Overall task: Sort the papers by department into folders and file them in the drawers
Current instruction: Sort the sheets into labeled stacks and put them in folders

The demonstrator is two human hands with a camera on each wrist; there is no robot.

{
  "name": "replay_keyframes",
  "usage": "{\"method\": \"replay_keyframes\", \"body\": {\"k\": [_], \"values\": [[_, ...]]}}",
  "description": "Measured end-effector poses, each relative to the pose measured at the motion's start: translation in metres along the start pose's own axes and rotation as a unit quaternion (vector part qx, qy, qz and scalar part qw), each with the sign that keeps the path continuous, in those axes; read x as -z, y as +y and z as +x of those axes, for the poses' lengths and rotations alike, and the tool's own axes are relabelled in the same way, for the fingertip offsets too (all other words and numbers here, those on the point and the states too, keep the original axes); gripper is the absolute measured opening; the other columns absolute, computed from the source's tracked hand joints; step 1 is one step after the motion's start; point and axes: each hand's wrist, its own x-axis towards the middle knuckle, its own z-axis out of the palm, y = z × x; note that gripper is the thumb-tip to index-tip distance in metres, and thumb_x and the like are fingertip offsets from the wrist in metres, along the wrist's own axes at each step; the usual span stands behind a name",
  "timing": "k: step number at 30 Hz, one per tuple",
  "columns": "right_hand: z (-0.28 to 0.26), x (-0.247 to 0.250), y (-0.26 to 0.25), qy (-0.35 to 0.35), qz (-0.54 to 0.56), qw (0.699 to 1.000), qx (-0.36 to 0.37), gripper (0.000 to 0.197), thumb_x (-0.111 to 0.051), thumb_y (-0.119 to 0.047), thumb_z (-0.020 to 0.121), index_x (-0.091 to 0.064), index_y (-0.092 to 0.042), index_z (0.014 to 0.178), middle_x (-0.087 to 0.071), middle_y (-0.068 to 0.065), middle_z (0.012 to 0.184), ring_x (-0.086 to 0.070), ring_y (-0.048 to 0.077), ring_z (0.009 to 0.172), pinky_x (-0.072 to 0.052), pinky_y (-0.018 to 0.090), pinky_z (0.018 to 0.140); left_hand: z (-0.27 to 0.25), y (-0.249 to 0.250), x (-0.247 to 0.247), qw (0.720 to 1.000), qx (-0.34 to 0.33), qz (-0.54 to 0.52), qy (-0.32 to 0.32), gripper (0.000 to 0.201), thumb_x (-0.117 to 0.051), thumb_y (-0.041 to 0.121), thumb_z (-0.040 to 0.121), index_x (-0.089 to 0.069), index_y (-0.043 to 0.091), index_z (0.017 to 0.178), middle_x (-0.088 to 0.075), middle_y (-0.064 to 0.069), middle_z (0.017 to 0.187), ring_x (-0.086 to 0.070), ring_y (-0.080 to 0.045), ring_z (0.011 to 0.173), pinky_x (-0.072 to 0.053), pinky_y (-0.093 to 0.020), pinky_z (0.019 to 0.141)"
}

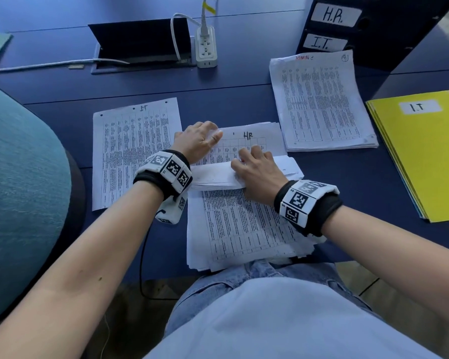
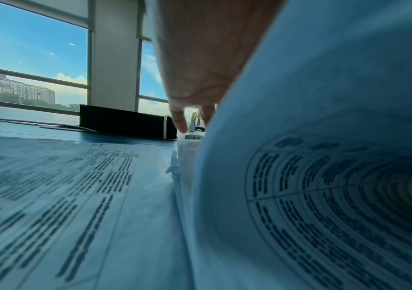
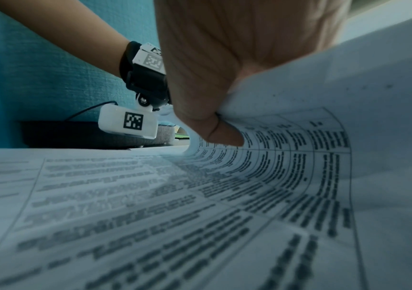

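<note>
The right hand [image 1: 257,169] is pinching the curled-over top sheets of the white printed paper stack [image 1: 244,229] at the blue desk's [image 1: 244,81] near edge. The left hand [image 1: 197,143] is lying with relaxed fingers, resting on the HR-marked sheet [image 1: 254,141].

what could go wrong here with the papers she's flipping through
1. The right hand grips a curled-over bunch of sheets from the middle stack; bent that far, they could crease or slip loose.
2. That middle stack hangs over the table edge onto the lap, so it could slide off.
3. The left hand presses the HR page right beside the IT page; the two departments could get mixed.
</note>
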Motion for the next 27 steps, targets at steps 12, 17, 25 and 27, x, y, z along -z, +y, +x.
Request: {"method": "replay_keyframes", "body": {"k": [12, 17, 25, 27], "values": [[0.013, 0.003, 0.006, 0.053, 0.133, 0.988, -0.064, 0.079, -0.063, -0.011, 0.075, -0.019, -0.006, 0.142, -0.021, 0.015, 0.141, -0.038, 0.033, 0.113, -0.039, 0.045, 0.089, -0.003, 0.004, 0.008, 0.999, -0.047, -0.009, 0.025, 0.028, -0.056, 0.029, 0.091, -0.067, 0.003, 0.093, -0.062, -0.012, 0.106, -0.054, -0.030, 0.102, -0.040, -0.037, 0.091], [0.010, 0.004, 0.004, 0.060, 0.009, 0.993, -0.100, 0.066, -0.065, -0.013, 0.070, -0.037, -0.011, 0.129, -0.017, 0.011, 0.147, -0.029, 0.031, 0.120, -0.031, 0.041, 0.090, -0.006, 0.003, 0.016, 0.994, -0.061, -0.075, -0.044, 0.062, -0.054, 0.056, 0.081, -0.069, -0.004, 0.081, -0.062, -0.010, 0.097, -0.057, -0.021, 0.094, -0.040, -0.027, 0.080], [-0.003, -0.005, -0.009, 0.100, -0.041, 0.994, -0.019, 0.036, -0.074, -0.014, 0.049, -0.065, -0.010, 0.084, -0.061, 0.008, 0.092, -0.051, 0.026, 0.089, -0.038, 0.038, 0.078, -0.012, 0.005, 0.015, 0.990, -0.044, -0.131, 0.016, 0.022, -0.056, 0.024, 0.091, -0.063, 0.011, 0.107, -0.067, -0.012, 0.098, -0.059, -0.024, 0.082, -0.047, -0.031, 0.084], [-0.003, -0.003, -0.010, 0.079, 0.004, 0.997, -0.022, 0.034, -0.069, -0.006, 0.063, -0.061, -0.003, 0.096, -0.060, 0.014, 0.094, -0.056, 0.031, 0.085, -0.046, 0.041, 0.073, -0.011, 0.003, 0.013, 0.991, -0.047, -0.124, 0.014, 0.025, -0.055, 0.014, 0.091, -0.060, 0.017, 0.116, -0.067, -0.011, 0.101, -0.061, -0.027, 0.085, -0.047, -0.030, 0.086]]}}
